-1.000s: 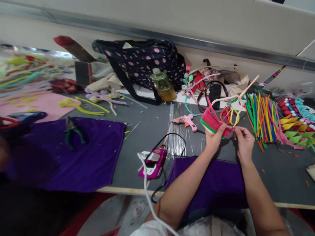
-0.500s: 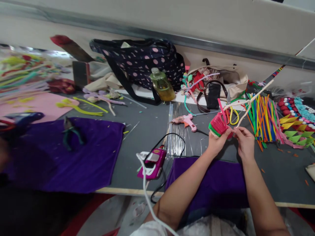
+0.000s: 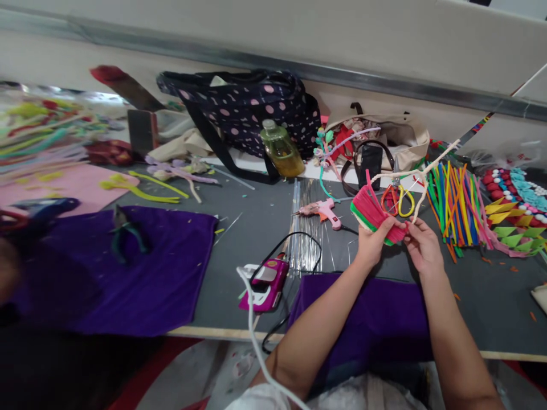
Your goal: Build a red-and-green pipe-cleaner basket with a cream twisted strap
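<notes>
My left hand (image 3: pixel 372 244) is closed around a pink, green and cream pipe-cleaner piece (image 3: pixel 366 208) shaped like a watermelon slice, its thumb pressing on the pink face. At the piece's right edge, the fingers of my right hand (image 3: pixel 425 246) are pinched on a cream pipe cleaner (image 3: pixel 443 153), whose long bent length rises above both hands. Behind it lie scissors (image 3: pixel 405 205) with yellow and orange handles. A pink glue gun (image 3: pixel 327 213) rests to the left of my hands. A folded purple cloth (image 3: pixel 363 319) is under my forearms.
Colourful pipe cleaners (image 3: pixel 455 199) and a beaded, pointed craft piece (image 3: pixel 515 199) lie to the right. A magenta device (image 3: pixel 273 285) with a white cable (image 3: pixel 255 341) sits left of my arm. Pliers (image 3: pixel 126 230) lie on another purple cloth (image 3: pixel 171 273). A bottle (image 3: pixel 282 151) stands by a dotted bag (image 3: pixel 243 108).
The watermelon-like piece has moved slightly left and turned, so more of its pink face shows. The cream pipe cleaner has swung left with it. Both hands keep their hold.
</notes>
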Tool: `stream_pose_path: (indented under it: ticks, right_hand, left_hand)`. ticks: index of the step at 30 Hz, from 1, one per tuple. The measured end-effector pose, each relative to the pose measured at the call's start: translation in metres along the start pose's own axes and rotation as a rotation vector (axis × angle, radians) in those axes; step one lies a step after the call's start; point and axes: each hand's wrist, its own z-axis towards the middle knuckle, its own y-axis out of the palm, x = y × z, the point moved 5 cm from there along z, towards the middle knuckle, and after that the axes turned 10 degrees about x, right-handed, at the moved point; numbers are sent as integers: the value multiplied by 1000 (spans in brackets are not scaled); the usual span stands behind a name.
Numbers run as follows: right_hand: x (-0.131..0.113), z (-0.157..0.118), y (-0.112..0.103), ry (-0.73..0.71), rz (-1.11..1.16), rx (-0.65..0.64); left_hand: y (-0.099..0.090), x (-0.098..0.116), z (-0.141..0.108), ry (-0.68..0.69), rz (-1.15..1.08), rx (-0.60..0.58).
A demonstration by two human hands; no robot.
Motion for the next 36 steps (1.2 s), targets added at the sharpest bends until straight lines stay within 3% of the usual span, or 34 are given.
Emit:
stream_pose_path:
  ticks: [3,6,8,11,13,16,19,22,27,36]
  right_hand:
    - [3,0,1,36,15,-56]
    - [1,0,2,-35,-60,-40]
    - [-7,-1,0,-205,-143,43]
    - [-24,-9,-4,-582,-325,209]
    - [-31,-18,-1,-794,-517,244]
    - [-31,-27,7,-979,-787,192]
    - [-28,-30,10,-1049,-929,155]
    - [-28,-30,12,-1049,-954,145]
    - [-29,-35,15,-978,-839,154]
    - [-11,-14,2,-471,-314,202]
  left_hand:
    - [0,-3,2,-116,-78,47]
    - [-2,-2,4,-126,-91,72]
    - [-3,0,5,-70,-67,73]
    - [-4,3,5,18,-3,74]
    - [-4,3,4,59,62,58]
    - [-3,3,-1,138,186,22]
    - [-1,5,-5,223,313,-23]
    - [1,5,-7,255,371,-52]
    - [-3,7,-5,232,256,35]
    - [-2,8,0,66,2,144]
